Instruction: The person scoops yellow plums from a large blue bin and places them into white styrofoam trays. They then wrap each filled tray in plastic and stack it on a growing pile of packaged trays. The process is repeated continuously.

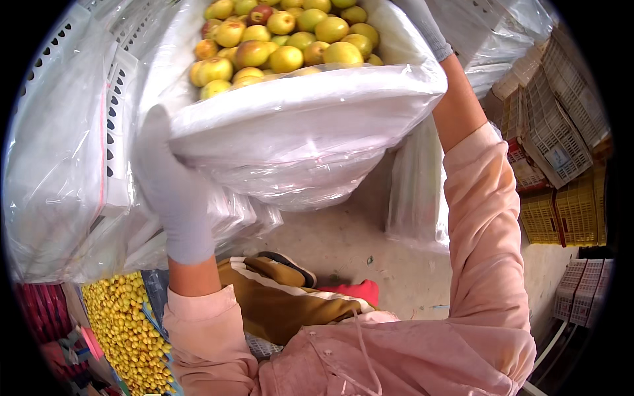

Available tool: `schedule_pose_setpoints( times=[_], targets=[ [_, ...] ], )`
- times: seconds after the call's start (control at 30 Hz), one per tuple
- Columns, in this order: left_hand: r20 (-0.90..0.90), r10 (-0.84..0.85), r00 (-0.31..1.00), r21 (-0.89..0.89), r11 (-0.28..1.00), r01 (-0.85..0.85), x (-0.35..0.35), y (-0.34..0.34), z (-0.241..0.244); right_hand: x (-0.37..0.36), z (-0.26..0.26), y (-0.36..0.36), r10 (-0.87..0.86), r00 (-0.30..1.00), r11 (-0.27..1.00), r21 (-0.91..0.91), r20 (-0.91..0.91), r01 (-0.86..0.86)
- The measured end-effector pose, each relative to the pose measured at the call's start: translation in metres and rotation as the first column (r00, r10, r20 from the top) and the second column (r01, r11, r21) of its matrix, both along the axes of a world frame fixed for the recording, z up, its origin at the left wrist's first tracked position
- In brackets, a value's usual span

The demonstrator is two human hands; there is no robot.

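A crate lined with white foam sheet and clear plastic [307, 119] is in front of me, filled with yellow-green jujubes [287, 59], a few blushed red-brown. My left hand [171, 173], in a pale grey glove, grips the crate at its near left corner. The thumb lies along the corner, while the other fingers are hidden. At the far right side of the crate is my right hand [421, 20], gloved too. Its fingers are cut off by the top of the picture, so its grip does not show. Loose plastic sags beneath the crate's near side.
Plastic-wrapped white crates [59, 148] stand close on the left. Another wrapped crate [418, 188] is at right. Stacked plastic baskets [554, 128] line the far right. A heap of jujubes [129, 336] lies at lower left. My bent leg [282, 302] is above the concrete floor [346, 237].
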State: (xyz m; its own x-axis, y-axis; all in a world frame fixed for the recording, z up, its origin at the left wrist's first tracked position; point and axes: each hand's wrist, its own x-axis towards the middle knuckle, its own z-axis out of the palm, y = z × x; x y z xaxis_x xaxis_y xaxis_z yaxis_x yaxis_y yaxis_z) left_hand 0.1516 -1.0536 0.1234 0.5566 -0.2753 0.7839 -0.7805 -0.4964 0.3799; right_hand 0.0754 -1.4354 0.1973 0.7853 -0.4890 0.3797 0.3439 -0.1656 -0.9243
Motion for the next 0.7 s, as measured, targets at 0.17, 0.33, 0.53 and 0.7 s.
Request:
schedule_pose_setpoints(
  times=[0.17,0.33,0.53,0.7],
  targets=[
    [-0.291,-0.281,0.914,-0.413,0.899,0.145,-0.015,-0.004,0.004,0.002,-0.009,0.004,0.017,1.0,0.999,0.036,-0.001,-0.017],
    [-0.48,-0.545,0.688,-0.733,0.68,0.027,-0.056,-0.035,0.043,0.011,-0.028,0.007,0.002,1.0,0.998,0.057,0.002,-0.002],
    [-0.418,-0.354,0.837,-0.477,0.869,0.129,-0.047,-0.012,0.001,-0.016,-0.026,0.039,0.219,0.975,0.87,0.448,0.018,-0.204],
    [-0.558,-0.404,0.725,-0.296,0.913,0.28,-0.105,0.018,-0.048,-0.138,-0.121,-0.095,-0.389,0.914,0.91,0.105,-0.119,0.401]
  ],
)
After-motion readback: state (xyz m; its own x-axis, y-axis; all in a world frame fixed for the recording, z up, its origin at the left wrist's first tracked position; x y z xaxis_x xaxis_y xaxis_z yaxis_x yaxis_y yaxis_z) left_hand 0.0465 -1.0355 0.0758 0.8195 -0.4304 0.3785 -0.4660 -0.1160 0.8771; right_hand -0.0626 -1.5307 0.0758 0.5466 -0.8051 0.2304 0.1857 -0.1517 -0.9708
